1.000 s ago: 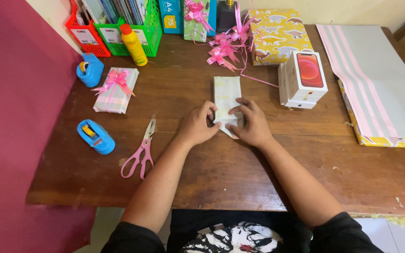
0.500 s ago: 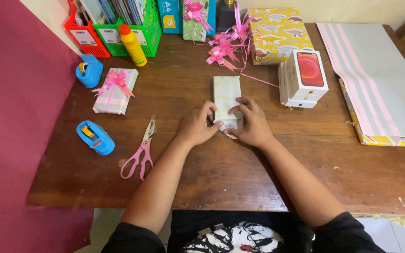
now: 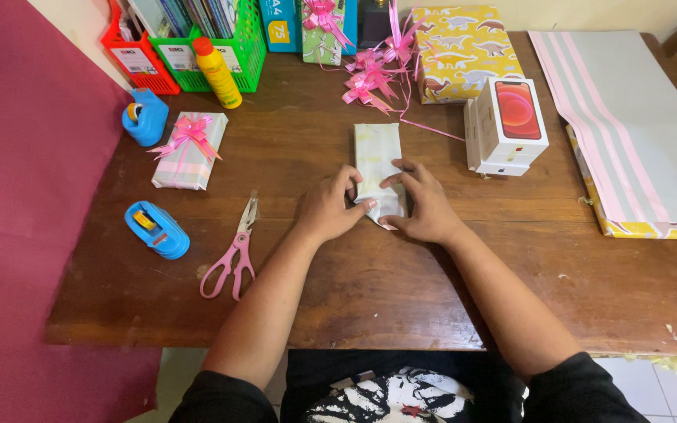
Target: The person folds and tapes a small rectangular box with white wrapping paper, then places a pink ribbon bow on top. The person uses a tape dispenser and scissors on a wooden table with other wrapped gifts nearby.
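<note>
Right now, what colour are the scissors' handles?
Pink; the scissors show clearly in the head view, left of the hands.

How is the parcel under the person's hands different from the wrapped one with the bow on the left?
The parcel under the hands has pale, yellowish paper and no ribbon; the parcel with the bow has pink-striped paper and a pink bow. The left hand and right hand press the first one's near end; the other lies untouched. Both are flat, rectangular, on the wooden table.

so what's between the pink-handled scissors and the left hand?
Only bare brown wooden table between the pink-handled scissors and the left hand, seen in the head view.
</note>
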